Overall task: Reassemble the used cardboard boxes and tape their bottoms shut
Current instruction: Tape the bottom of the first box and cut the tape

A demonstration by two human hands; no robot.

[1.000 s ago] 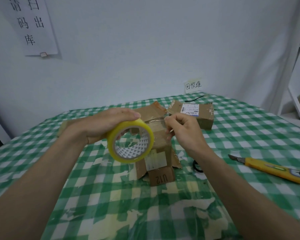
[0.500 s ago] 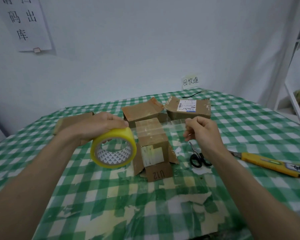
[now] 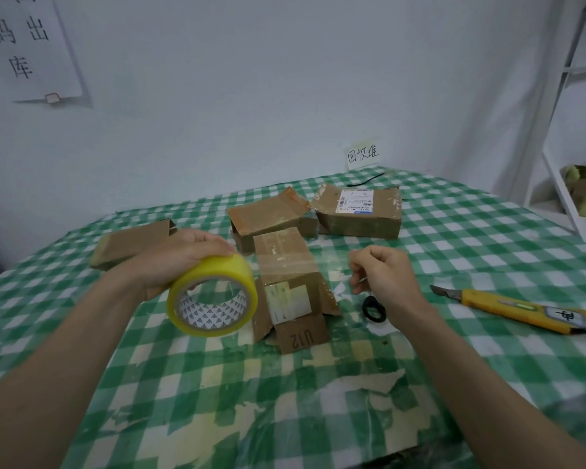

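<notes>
Left hand [image 3: 180, 258] grips the tape roll [image 3: 214, 296], right hand [image 3: 383, 275] pinches the stretched tape end over the middle box [image 3: 288, 275], so taping's barely started, with three boxes [image 3: 359, 214] left behind it.

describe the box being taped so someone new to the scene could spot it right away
Start from the green checked table: four cardboard boxes lie on it. The box stands in the middle, between the left hand holding the yellow tape roll and the right hand. It alone has U12 printed on a splayed front flap.
</notes>
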